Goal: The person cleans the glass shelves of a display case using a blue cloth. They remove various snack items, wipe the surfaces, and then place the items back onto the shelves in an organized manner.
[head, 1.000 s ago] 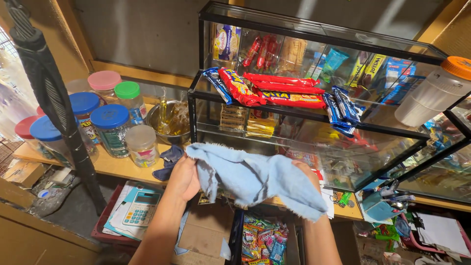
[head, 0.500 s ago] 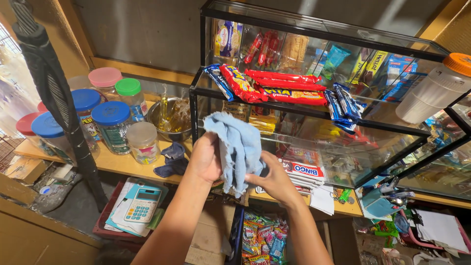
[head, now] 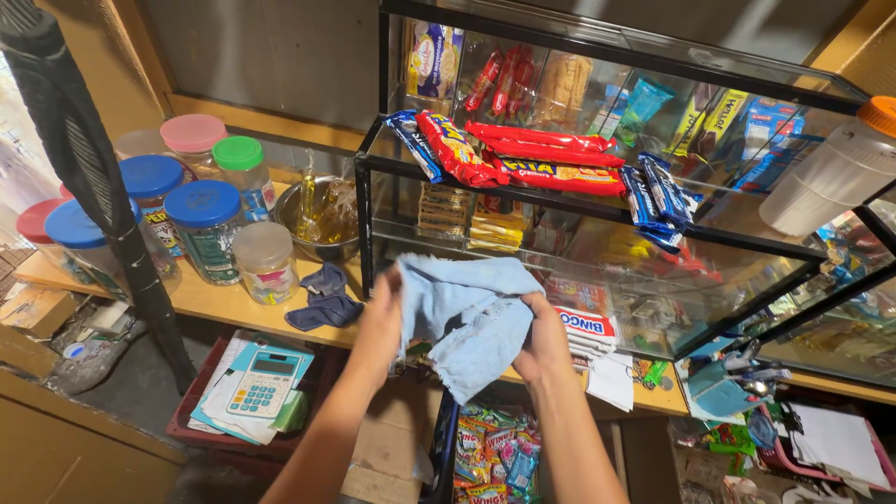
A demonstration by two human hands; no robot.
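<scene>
Two hands hold one light blue cloth (head: 469, 317) in front of a glass case (head: 597, 271). The left hand (head: 381, 322) is closed on the cloth's left edge; the right hand (head: 541, 341) is clenched on its right side, fingers curled into the folds. The cloth hangs bunched between them, its lower corner drooping over packets of sweets (head: 490, 453) below. Near left, a calculator (head: 263, 381) lies on papers in a red tray (head: 187, 420). On the wooden counter (head: 201, 299), just left of the left hand, lies a dark blue rag (head: 322, 299). Farther left stand jars (head: 205, 229) with coloured lids, and a metal bowl (head: 317, 219). On the case lie red biscuit packs (head: 541, 159).
</scene>
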